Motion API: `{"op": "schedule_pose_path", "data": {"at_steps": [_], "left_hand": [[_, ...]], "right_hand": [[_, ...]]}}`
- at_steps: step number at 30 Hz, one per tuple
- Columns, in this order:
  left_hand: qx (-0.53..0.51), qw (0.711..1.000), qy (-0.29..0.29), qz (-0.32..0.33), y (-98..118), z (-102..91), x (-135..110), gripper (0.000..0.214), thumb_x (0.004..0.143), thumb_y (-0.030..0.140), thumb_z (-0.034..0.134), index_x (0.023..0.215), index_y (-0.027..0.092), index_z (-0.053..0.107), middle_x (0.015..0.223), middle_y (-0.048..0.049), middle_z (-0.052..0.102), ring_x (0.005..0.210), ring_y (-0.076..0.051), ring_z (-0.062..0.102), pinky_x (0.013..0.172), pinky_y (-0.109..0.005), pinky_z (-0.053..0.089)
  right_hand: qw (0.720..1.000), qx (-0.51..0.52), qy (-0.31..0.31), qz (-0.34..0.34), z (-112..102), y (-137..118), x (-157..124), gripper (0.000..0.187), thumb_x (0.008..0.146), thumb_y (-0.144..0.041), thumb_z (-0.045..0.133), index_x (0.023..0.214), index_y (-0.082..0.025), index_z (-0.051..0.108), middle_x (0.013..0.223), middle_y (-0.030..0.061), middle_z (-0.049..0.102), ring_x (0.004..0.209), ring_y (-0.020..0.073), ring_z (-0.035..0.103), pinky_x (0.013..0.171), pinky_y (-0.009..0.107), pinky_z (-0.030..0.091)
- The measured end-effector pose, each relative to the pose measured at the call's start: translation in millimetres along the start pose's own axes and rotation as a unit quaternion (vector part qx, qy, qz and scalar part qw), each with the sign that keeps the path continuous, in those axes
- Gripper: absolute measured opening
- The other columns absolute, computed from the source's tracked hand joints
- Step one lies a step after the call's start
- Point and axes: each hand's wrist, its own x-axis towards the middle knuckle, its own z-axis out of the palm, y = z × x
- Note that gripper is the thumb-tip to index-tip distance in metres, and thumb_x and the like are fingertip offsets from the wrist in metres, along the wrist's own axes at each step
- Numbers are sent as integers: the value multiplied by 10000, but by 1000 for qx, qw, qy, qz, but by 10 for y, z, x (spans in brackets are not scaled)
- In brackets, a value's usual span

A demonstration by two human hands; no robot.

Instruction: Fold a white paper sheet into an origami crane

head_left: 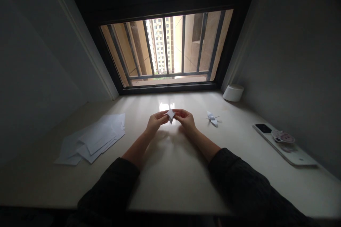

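Observation:
Between my two hands is a small piece of folded white paper, diamond-shaped and held a little above the sill. My left hand pinches its left edge, fingers closed. On the other edge, my right hand grips the paper between thumb and fingers. To the right of my right hand lies a folded paper crane with its wings spread. A loose stack of white paper sheets lies to the left, fanned out unevenly.
The pale windowsill runs up to a dark-framed window with bars outside. A white phone with a round cartoon grip lies at the right. A white cylindrical object stands in the back right corner. Walls close both sides.

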Motion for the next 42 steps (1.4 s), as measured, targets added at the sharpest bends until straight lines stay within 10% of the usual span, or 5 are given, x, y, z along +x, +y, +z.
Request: {"op": "schedule_pose_path", "data": {"at_steps": [32, 42], "left_hand": [[26, 999, 18, -3, -16, -13, -10, 416, 607, 410, 768, 920, 149, 684, 836, -87, 708, 806, -215, 668, 795, -396, 516], [-12, 999, -2, -34, -40, 7, -5, 445, 620, 387, 765, 988, 149, 689, 906, -103, 701, 863, -224, 648, 845, -407, 475]], "right_hand": [[999, 12, 1, 43, -58, 71, 20, 237, 541, -324, 782, 736, -201, 726, 688, 31, 705, 635, 171, 621, 656, 322, 497], [994, -55, -88, -42, -33, 30, -8, 299, 670, -343, 706, 958, -266, 716, 1136, 47, 630, 1051, 224, 567, 824, 326, 480]]}}
